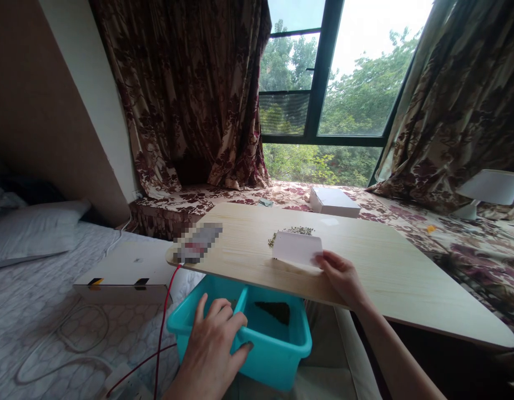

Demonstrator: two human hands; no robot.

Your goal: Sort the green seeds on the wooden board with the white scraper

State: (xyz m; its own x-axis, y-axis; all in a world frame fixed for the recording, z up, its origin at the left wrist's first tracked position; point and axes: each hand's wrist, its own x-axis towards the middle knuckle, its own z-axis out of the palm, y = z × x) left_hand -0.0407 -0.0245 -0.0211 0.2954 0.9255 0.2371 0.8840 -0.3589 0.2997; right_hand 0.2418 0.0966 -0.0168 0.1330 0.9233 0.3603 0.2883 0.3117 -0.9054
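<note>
My right hand [342, 275] pinches the lower right corner of a small white card [296, 248], which is tilted up on the pale wooden tabletop [390, 266]. Behind the card and at its left lie small greenish-brown grains [302, 230], partly hidden by it. Below the table's near edge is a teal plastic bin [273, 358] with a divider. My left hand [217, 336] holds the bin at its near rim by the divider, fingers over the top and thumb in front. A dark patch of fine material [277, 312] lies in the right compartment; my hand hides part of the left one.
A blurred-out device [201, 243] with a red cable [163, 316] lies at the table's left end. On the bed are a white box [127, 272] and a power strip [130, 383]. Another white box [335, 201] and a lamp [490, 186] stand on the window ledge.
</note>
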